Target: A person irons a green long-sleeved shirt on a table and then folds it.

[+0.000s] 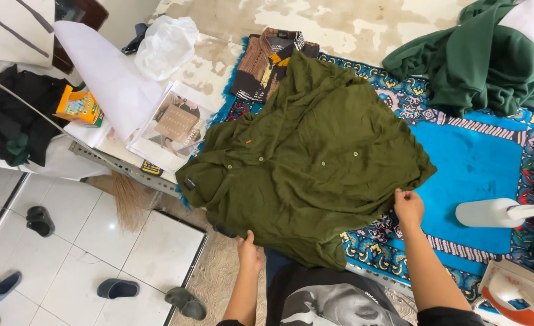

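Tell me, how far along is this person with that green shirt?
Done so far: the olive green shirt lies spread out on the blue patterned mat. In hand: the left hand grips its near hem and the right hand pinches its right edge. Left: the cloth is still wrinkled, and the iron sits untouched at lower right. A brown patterned shirt and a dark green cloth wait beyond.

— Spread where?
— Shirt [306,160] on the rug [472,160], left hand [250,252] at near hem, right hand [409,207] at right edge.
— Behind it?
— Folded shirt [270,60], partly under the collar end.
— Right side?
— Heaped cloth [490,60] far, spray bottle [490,212] near, iron [514,296] nearest.
— Left?
— Papers [170,124], box [80,107].
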